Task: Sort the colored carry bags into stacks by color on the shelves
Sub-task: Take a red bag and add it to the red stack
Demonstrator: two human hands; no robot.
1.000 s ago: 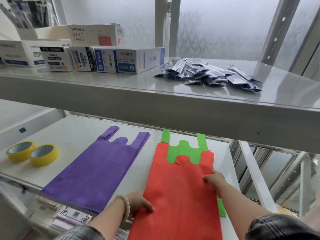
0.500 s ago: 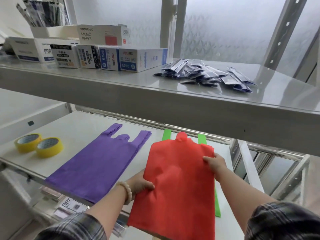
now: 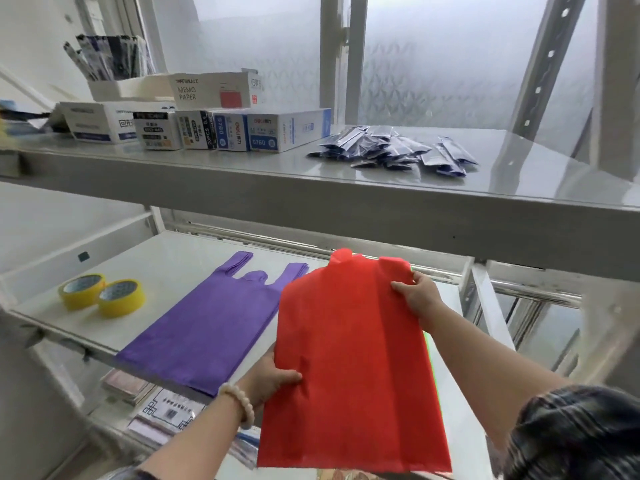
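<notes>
— Red non-woven fabric, that's what fills my view: the red bag (image 3: 353,362), lifted clear of the lower shelf (image 3: 166,265).

— Why hold it like that?

— My left hand (image 3: 273,375) pinches its lower left edge, thumb on top; my right hand (image 3: 417,294) grips its upper right edge near the handles. Two opposite corners keep the limp cloth flat, so I judge it can go down square on a red stack.

— And around the red bag?

— A green sliver (image 3: 429,344) shows just behind its right edge. The purple stack (image 3: 211,327) lies to its left, apart for its colour. Farther left, two yellow tape rolls (image 3: 102,294). Above and beyond, the upper shelf (image 3: 311,195) carries boxes (image 3: 221,129) and dark sachets (image 3: 394,150).
</notes>
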